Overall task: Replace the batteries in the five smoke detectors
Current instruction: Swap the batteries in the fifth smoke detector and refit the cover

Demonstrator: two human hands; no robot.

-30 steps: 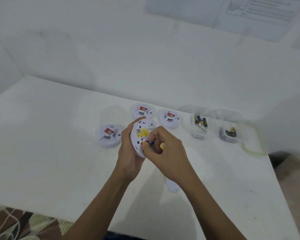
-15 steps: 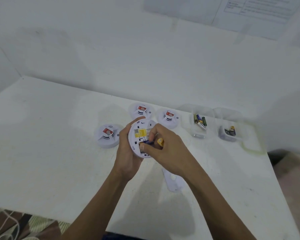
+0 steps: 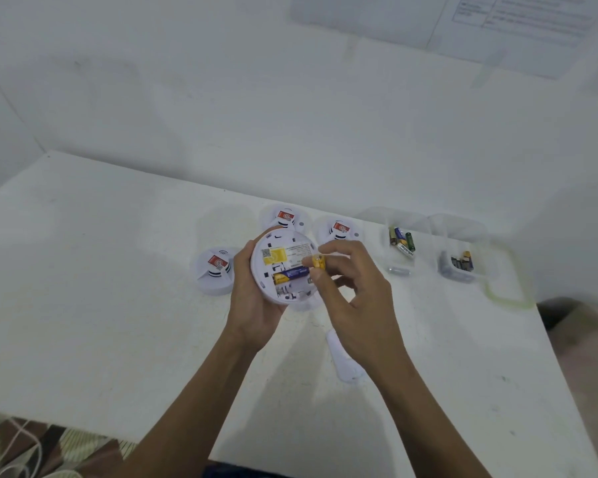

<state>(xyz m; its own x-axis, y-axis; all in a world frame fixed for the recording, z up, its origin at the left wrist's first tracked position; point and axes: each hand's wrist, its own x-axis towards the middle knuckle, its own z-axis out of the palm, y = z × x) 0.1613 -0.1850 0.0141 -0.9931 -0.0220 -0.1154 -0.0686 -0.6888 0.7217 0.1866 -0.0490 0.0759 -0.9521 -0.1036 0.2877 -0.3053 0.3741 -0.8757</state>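
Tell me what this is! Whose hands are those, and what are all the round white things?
There is no machine here: these are a person's two bare hands. The camera sits on the person's head and looks down, so you see what they see. The left hand holds a round smoke detector with its back side facing up. One blue battery lies in its slot. The right hand pinches a yellow battery just beside it. On the white table sit three more detectors, one at the left and two at the back. There are also two clear tubs with batteries inside, and a small white cover by the right arm.
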